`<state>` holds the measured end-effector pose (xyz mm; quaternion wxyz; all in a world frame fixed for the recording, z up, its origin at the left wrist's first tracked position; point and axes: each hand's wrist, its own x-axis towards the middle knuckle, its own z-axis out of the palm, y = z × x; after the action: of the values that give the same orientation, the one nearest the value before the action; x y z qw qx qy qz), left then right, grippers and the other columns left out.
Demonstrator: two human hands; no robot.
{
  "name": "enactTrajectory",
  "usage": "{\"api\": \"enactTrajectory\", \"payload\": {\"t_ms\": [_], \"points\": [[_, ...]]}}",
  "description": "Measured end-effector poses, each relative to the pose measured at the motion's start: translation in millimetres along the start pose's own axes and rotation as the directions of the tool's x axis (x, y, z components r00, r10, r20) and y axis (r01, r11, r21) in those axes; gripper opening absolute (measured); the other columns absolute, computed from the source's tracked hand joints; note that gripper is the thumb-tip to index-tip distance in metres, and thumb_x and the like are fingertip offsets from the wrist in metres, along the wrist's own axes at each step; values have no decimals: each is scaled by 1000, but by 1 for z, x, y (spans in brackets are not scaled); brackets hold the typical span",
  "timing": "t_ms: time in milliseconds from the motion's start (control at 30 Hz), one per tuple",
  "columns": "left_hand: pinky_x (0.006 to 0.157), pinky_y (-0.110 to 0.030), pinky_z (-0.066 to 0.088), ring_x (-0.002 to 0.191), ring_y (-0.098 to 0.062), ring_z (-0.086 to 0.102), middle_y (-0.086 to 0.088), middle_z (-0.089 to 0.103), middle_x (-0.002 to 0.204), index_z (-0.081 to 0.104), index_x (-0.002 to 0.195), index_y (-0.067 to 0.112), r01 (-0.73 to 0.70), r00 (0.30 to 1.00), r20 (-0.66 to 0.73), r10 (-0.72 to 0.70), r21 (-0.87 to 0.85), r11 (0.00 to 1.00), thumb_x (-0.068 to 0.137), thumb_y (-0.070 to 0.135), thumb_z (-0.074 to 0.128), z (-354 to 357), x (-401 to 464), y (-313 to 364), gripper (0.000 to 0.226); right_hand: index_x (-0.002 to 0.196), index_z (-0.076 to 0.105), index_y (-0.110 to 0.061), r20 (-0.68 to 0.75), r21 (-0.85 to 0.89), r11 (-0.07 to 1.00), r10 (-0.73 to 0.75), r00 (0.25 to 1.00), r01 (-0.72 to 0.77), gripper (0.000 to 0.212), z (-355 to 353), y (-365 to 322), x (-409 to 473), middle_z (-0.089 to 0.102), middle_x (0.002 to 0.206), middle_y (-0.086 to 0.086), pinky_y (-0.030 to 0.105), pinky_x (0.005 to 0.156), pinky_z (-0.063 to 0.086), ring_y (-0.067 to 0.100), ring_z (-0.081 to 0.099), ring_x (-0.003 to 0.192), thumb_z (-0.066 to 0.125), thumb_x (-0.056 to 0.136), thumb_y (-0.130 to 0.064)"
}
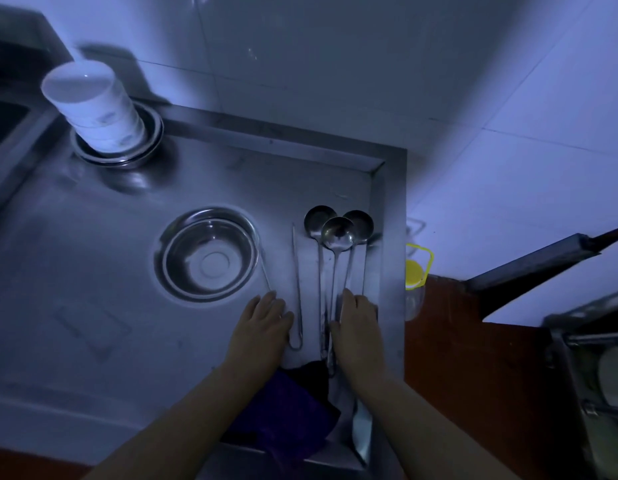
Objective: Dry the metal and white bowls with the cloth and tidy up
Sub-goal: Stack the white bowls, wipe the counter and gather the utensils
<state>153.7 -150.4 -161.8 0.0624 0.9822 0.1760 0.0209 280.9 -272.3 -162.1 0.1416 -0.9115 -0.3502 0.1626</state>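
Note:
A metal bowl stands upright in the middle of the steel counter. At the back left, white bowls are stacked upside down on nested metal bowls. A pale cloth lies spread flat at the right of the counter, with three ladles and thin metal tongs laid on it. My left hand rests flat on the cloth's left part, fingers straight. My right hand lies on the ladle handles, fingers extended. A dark purple cloth lies between my forearms.
A knife blade lies at the counter's front right. A sink opens at the far left. Beyond the counter's right edge stand a clear jar with a yellow lid and a dish rack. A tiled wall rises behind.

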Motion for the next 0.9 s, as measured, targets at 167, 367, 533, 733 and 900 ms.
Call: {"api": "enactTrajectory", "payload": {"t_ms": [167, 367, 533, 733, 900], "points": [[78, -35, 54, 90, -29, 67, -9, 71, 92, 73, 80, 6, 99, 992, -80, -102, -43, 994, 42, 10, 85, -4, 7, 6, 40, 135, 34, -7, 17, 66, 995, 76, 997, -77, 49, -7, -3, 10, 44, 121, 12, 34, 90, 44, 28, 47, 111, 52, 89, -8], [67, -32, 47, 76, -23, 61, -3, 65, 76, 66, 70, 14, 84, 974, -198, -107, -123, 989, 57, 7, 78, -3, 45, 31, 20, 132, 36, -11, 33, 43, 997, 61, 998, -62, 41, -19, 1, 15, 46, 119, 9, 35, 81, 41, 28, 51, 107, 47, 94, -16], [70, -32, 49, 81, -25, 62, -6, 64, 74, 62, 73, 11, 137, 989, -35, -141, -97, 986, 58, 29, 81, 5, 76, 47, 30, 123, 54, -9, -58, -144, 988, -65, 996, 56, 36, -31, 15, 13, 58, 105, 10, 39, 72, 48, 31, 58, 92, 51, 88, -20], [83, -34, 34, 99, -24, 48, -6, 57, 103, 49, 101, 14, 374, 922, 150, -358, -98, 922, 78, 64, 49, 25, 94, 52, 55, 99, 64, -6, -207, -62, 996, -82, 975, 71, 40, -34, 27, 10, 62, 83, 10, 39, 57, 53, 32, 61, 71, 38, 76, -24], [88, -33, 33, 104, -23, 44, -6, 49, 115, 39, 118, 11, 496, 861, 190, -472, -105, 862, 58, 80, 53, 32, 96, 63, 93, 97, 67, -6, -231, -5, 999, -32, 972, 31, 29, -31, 31, 14, 64, 82, 9, 37, 58, 53, 31, 63, 72, 61, 69, -11]]}}
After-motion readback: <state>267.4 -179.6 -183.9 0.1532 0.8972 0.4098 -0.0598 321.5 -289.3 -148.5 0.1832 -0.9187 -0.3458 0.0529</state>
